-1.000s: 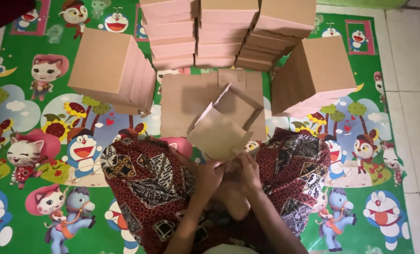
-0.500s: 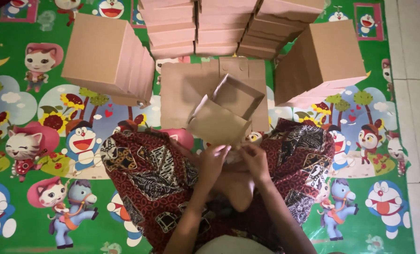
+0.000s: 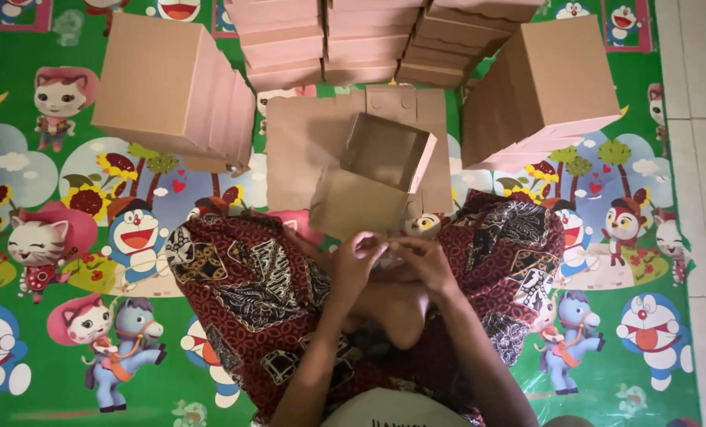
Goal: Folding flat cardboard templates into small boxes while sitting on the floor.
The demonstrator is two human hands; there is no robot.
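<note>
2 hands, left hand [image 3: 354,262] and right hand [image 3: 426,265], pinch an open cardboard box [image 3: 373,178] (nothing inside).

Both hands, left hand [image 3: 358,262] and right hand [image 3: 421,261], pinch the near flap of a half-folded brown cardboard box [image 3: 377,178]; flat brown cardboard sheets [image 3: 309,134] lie just beyond the fingers [image 3: 375,247], finished box stacks [image 3: 175,91] farther out.

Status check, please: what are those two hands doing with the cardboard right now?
Left hand and right hand both grip the near edge of a half-folded brown box. Flat sheets beneath it. Finished box stacks crowd around.
</note>
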